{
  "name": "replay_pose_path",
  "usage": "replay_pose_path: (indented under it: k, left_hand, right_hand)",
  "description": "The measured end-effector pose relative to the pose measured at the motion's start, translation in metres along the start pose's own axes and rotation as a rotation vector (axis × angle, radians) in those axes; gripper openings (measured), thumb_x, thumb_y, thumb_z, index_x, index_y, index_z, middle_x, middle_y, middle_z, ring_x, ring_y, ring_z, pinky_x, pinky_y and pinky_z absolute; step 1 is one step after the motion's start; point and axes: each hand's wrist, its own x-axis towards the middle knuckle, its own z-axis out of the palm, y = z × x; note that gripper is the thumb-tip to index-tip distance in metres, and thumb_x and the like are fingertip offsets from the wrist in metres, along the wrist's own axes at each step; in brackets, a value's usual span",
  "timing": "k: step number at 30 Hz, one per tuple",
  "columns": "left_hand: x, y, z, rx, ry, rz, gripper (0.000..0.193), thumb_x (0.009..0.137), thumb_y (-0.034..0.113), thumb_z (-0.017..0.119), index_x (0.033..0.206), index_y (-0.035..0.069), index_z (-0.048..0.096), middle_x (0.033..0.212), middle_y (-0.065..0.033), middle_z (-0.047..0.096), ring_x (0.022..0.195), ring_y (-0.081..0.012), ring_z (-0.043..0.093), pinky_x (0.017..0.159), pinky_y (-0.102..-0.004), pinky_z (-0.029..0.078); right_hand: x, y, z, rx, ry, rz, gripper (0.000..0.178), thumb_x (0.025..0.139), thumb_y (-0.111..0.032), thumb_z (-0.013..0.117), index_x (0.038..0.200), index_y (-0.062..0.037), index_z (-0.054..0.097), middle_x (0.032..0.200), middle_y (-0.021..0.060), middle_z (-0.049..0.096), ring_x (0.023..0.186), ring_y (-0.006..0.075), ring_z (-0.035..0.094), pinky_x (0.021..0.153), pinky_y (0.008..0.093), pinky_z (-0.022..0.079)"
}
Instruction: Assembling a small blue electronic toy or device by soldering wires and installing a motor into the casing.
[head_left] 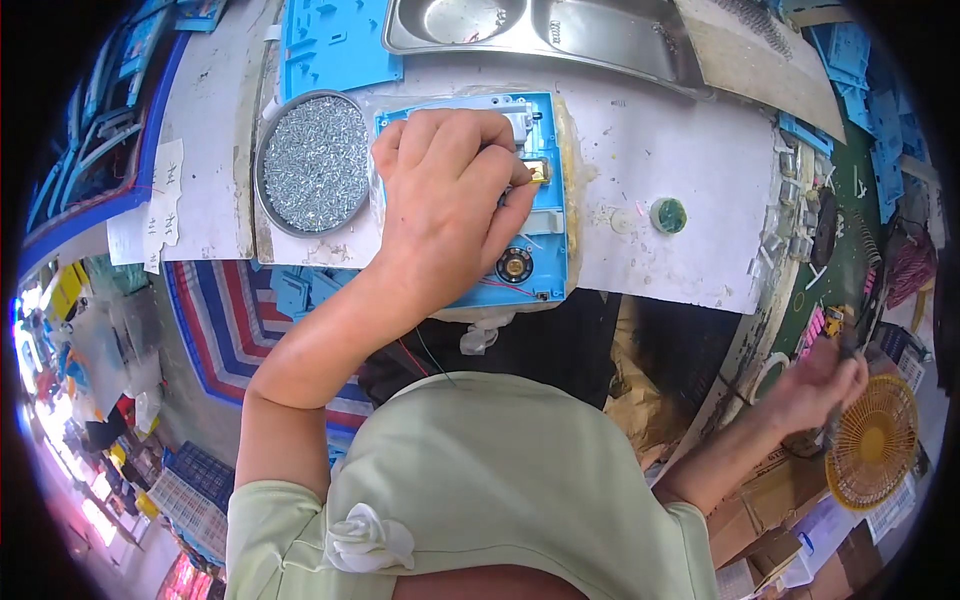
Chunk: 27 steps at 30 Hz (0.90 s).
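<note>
My left hand (445,195) lies over a light-blue plastic housing (553,245), its fingers bent and closed. Thumb and forefinger pinch at a small brass-coloured part (539,171) on the housing's right side. Below them a round black speaker (514,265) sits in the housing, with thin red wires beside it. A grey block-shaped piece (520,122) shows near the top edge. The hand hides the housing's left half. Far to the right, my right hand (818,388) is raised near a yellow fan (872,440). Its fingers are curled and blurred, around something dark I cannot make out.
A round bowl of silver screws (315,165) stands left of the housing. Behind are a metal two-compartment tray (540,48) and a blue panel (335,50). A small green-filled container (668,215) sits to the right. Small metallic pieces (783,205) line the table's right edge.
</note>
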Motion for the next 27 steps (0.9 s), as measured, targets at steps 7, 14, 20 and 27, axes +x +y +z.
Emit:
replay_pose_path:
  k: [7, 14, 20, 27]
  left_hand:
    - [0.001, -0.001, 0.001, 0.021, -0.005, 0.012, 0.017, 0.074, 0.011, 0.08, 0.087, 0.011, 0.068, 0.102, -0.003, 0.06, 0.094, -0.025, 0.053, 0.086, -0.0393, 0.034]
    - [0.0, -0.001, 0.002, 0.015, 0.005, 0.002, 0.019, 0.073, 0.011, 0.08, 0.088, 0.01, 0.068, 0.102, -0.0034, 0.061, 0.093, -0.0252, 0.053, 0.086, -0.039, 0.034]
    - [0.0, 0.0, 0.0, 0.019, -0.011, -0.011, 0.02, 0.072, 0.01, 0.08, 0.088, 0.01, 0.068, 0.103, -0.0036, 0.061, 0.095, -0.0253, 0.054, 0.086, -0.0391, 0.035]
    - [0.0, 0.0, 0.001, 0.03, -0.007, -0.006, 0.019, 0.073, 0.011, 0.08, 0.088, 0.01, 0.069, 0.104, -0.0031, 0.061, 0.096, -0.0249, 0.054, 0.087, -0.0392, 0.034]
  right_hand:
    - [-0.101, -0.01, 0.132, 0.083, -0.857, -0.12, 0.025, 0.085, -0.01, 0.076, 0.103, 0.0019, 0.064, 0.072, 0.0059, 0.055, 0.063, 0.015, 0.048, 0.057, 0.0292, 0.036]
    - [-0.107, -0.008, 0.159, 0.111, -0.972, -0.309, 0.026, 0.082, -0.005, 0.077, 0.103, 0.002, 0.064, 0.065, 0.0069, 0.056, 0.053, 0.0185, 0.047, 0.05, 0.0302, 0.035]
    - [-0.107, -0.006, 0.16, 0.113, -0.954, -0.317, 0.026, 0.082, -0.006, 0.077, 0.102, 0.0017, 0.064, 0.065, 0.0071, 0.056, 0.052, 0.0187, 0.047, 0.051, 0.0304, 0.036]
    - [-0.106, -0.01, 0.167, 0.099, -0.983, -0.34, 0.026, 0.081, -0.006, 0.077, 0.102, 0.0015, 0.064, 0.064, 0.0071, 0.056, 0.052, 0.0189, 0.047, 0.05, 0.031, 0.035]
